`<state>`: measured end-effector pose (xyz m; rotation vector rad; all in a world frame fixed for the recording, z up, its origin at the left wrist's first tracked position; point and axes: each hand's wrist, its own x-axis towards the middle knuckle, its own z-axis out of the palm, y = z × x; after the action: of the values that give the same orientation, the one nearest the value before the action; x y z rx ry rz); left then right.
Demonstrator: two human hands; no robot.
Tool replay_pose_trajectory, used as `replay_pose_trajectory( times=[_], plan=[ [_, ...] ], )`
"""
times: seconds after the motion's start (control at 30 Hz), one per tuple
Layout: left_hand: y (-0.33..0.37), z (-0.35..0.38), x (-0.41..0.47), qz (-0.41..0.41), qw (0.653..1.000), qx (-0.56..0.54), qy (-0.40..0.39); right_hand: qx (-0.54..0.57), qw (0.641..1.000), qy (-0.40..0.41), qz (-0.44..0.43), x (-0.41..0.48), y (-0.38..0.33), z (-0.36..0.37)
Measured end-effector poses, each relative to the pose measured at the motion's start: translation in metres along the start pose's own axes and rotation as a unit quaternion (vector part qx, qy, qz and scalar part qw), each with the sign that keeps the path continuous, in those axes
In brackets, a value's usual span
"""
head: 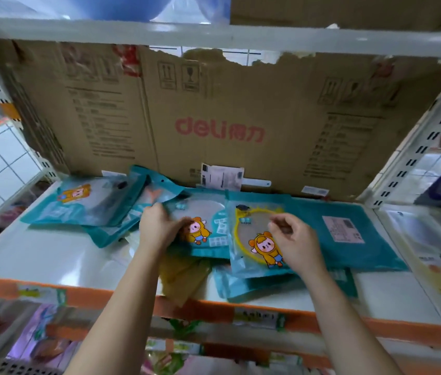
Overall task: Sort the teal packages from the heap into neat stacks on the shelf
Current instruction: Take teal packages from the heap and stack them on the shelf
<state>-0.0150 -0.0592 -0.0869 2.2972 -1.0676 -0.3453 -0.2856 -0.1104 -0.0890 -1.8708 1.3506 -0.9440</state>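
Teal packages [215, 212], glossy flat pouches: left hand [159, 228] pinches one, right hand [296, 240] grip unclear.

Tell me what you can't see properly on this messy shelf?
All in the head view:
Middle teal package: left edge hidden by the left hand gripping it.
Brown packet: mostly buried under teal packages.
Right hand: unclear whether its fingers pinch the yellow-ring package.
Cardboard box small print: blurred.
Blue thing on top: cut off by the upper edge.
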Motion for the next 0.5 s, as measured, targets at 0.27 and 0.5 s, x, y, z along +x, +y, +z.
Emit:
replay_pose_trajectory(
  times=[0.27,0.5],
  plan=[
    [0.011,0.0,0.001,-0.08,0.959,-0.259,-0.084,-0.009,1.0,-0.015,0.007,0.0,0.008,-0.004],
    [0.026,-0.03,-0.018,0.011,0.964,-0.266,0.026,-0.021,1.0,-0.023,-0.003,0.005,0.014,-0.013]
  ],
)
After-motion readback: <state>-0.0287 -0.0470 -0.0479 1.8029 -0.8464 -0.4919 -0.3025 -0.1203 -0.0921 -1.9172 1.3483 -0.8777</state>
